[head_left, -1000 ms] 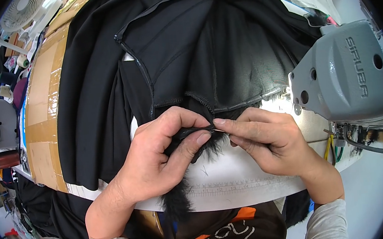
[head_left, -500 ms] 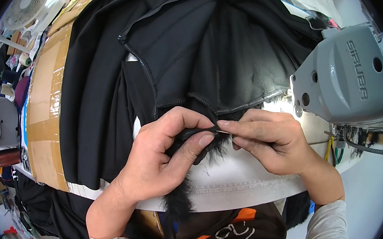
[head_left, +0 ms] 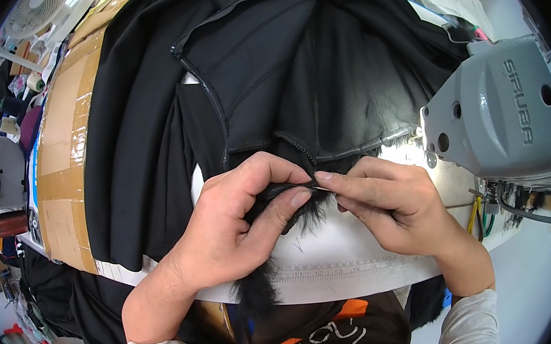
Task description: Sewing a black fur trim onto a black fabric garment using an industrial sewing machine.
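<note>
While the fingers of your left hand (head_left: 230,223) pinch a folded edge of the black garment (head_left: 255,94), those of your right hand (head_left: 391,204) grip what looks like a slender metal tool (head_left: 323,188) at that edge. The garment lies spread over the table (head_left: 377,268), left of the grey machine (head_left: 491,108). Best hold the fold firm right beside the tool, work in small, shallow moves, and ease the feathery trim (head_left: 257,288) aside; a slip could snag the cloth.

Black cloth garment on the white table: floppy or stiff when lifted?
The black cloth garment will probably flop, since it lies in loose folds. It may slide easily, given its smooth sheen. Its fluffy black trim seems light, with fine, loose strands.
</note>
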A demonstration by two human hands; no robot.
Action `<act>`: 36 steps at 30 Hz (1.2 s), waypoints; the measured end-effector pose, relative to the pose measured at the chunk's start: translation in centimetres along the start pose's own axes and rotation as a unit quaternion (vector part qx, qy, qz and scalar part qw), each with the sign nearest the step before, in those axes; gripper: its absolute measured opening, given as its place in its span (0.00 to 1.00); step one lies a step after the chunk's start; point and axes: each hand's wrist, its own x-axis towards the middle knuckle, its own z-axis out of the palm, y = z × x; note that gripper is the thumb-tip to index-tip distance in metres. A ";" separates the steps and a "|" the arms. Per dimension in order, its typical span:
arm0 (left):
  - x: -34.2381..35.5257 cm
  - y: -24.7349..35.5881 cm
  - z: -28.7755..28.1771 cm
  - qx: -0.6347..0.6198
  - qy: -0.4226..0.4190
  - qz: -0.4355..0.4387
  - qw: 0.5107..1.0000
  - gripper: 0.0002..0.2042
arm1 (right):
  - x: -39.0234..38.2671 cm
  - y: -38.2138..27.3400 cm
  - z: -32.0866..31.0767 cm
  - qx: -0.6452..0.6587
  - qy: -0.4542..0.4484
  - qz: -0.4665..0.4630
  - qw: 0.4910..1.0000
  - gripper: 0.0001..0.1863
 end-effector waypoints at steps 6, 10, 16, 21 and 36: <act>0.1 0.3 -0.1 -0.017 -0.002 -0.001 1.000 0.07 | 0.1 0.4 0.2 0.049 0.012 -0.022 0.999 0.27; 0.1 0.2 -0.3 -0.027 0.007 -0.006 1.000 0.06 | 0.3 0.5 0.2 0.056 0.014 -0.025 0.998 0.27; -0.1 0.0 -0.2 -0.030 0.008 -0.004 1.000 0.07 | 0.2 0.3 0.0 0.056 0.007 -0.014 0.998 0.27; -0.1 0.1 -0.2 -0.023 -0.004 -0.011 1.000 0.07 | 0.2 0.2 -0.1 0.045 0.005 -0.007 0.999 0.27; 0.1 -0.1 -0.2 -0.012 0.005 0.013 1.000 0.06 | 0.1 0.1 0.0 0.070 -0.001 0.019 0.997 0.27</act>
